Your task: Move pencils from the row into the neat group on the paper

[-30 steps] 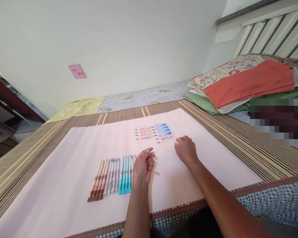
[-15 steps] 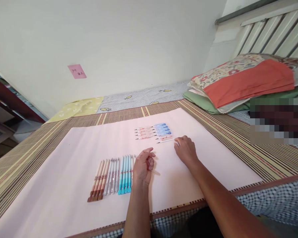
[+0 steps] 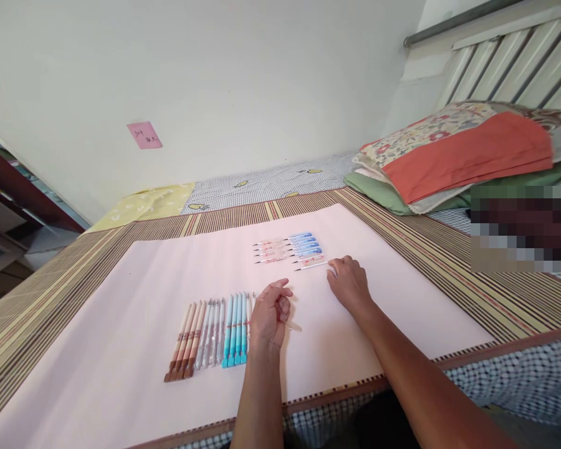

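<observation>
My right hand (image 3: 349,280) pinches the rear end of a white pen refill (image 3: 311,266), its dark tip pointing left, low over the pink sheet. Just beyond lie several pen refills and floral clear barrels with blue parts (image 3: 302,243), set in a tidy group. My left hand (image 3: 273,312) is half-curled, palm turned right, and a pale translucent pen part (image 3: 293,325) pokes out past its palm. To its left is a row of whole pens: brown-and-peach pens (image 3: 186,337), clear whitish pens (image 3: 210,330) and turquoise pens (image 3: 235,330). Some pens at the row's right end are hidden behind this hand.
The pink sheet (image 3: 121,324) covers a striped mat (image 3: 395,249) on a bed. Folded bedding with a red panel (image 3: 470,156) is piled at the right, below a white radiator (image 3: 518,68). A pink note (image 3: 144,135) is stuck on the wall.
Almost nothing differs. My right hand and the refill have shifted very slightly left; the left hand and the laid-out pens stay where they were.
</observation>
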`<move>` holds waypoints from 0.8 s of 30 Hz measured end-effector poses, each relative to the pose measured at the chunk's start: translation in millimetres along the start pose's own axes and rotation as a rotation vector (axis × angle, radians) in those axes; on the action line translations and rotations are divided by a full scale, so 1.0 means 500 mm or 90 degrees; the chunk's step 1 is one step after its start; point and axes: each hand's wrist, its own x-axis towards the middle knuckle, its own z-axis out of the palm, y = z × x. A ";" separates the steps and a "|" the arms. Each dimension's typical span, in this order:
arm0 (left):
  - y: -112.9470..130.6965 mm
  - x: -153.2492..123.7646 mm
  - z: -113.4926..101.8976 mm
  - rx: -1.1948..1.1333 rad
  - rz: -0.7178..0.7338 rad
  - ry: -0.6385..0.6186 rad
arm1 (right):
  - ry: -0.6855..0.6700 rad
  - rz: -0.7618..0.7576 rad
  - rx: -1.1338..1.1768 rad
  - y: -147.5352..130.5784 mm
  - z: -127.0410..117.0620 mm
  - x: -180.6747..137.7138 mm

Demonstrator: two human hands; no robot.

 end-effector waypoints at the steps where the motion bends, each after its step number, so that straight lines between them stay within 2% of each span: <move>1: 0.000 0.000 0.000 0.001 0.000 0.000 | -0.001 0.000 0.001 0.001 0.000 0.000; 5: 0.004 0.001 -0.001 -0.006 -0.004 0.006 | 0.030 -0.009 0.059 -0.001 -0.004 -0.003; 8: 0.016 0.002 -0.005 -0.055 -0.016 0.013 | 0.048 -0.054 0.248 -0.024 -0.022 -0.016; 10: 0.028 0.001 -0.009 -0.113 -0.019 0.010 | -0.037 -0.083 0.420 -0.054 -0.043 -0.034; 12: 0.038 0.000 -0.013 -0.171 -0.018 0.004 | -0.200 -0.125 0.543 -0.087 -0.064 -0.057; 14: 0.045 -0.001 -0.017 -0.218 -0.022 0.004 | -0.341 -0.201 0.592 -0.117 -0.078 -0.080; 16: 0.048 -0.001 -0.021 -0.254 -0.025 0.005 | -0.417 -0.240 0.612 -0.138 -0.081 -0.098; 19: 0.048 -0.002 -0.023 -0.290 -0.014 -0.006 | -0.445 -0.239 0.630 -0.149 -0.072 -0.111; 24: 0.049 -0.003 -0.017 -0.275 0.010 -0.008 | -0.426 -0.242 0.647 -0.138 -0.062 -0.103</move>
